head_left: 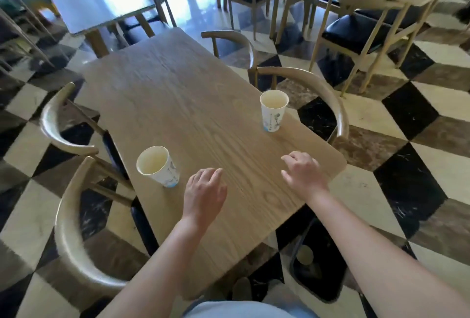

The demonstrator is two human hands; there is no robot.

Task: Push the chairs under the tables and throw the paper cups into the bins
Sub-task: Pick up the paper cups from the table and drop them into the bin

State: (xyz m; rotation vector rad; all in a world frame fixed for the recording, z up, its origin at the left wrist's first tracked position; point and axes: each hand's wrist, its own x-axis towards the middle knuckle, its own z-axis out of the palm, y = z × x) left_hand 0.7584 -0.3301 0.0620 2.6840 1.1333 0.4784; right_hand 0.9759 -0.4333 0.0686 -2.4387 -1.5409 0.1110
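Head view: left hand [203, 191] and right hand [302, 174] spread, empty, above table [178, 93]; paper cups [159, 166] look light, crushable, so grip mid-wall gently.

Head camera looks steeply down, close over the wooden table [203, 104].

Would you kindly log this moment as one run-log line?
left hand: open, empty, over wooden table | right hand: open, empty | two white paper cups: upright, untouched
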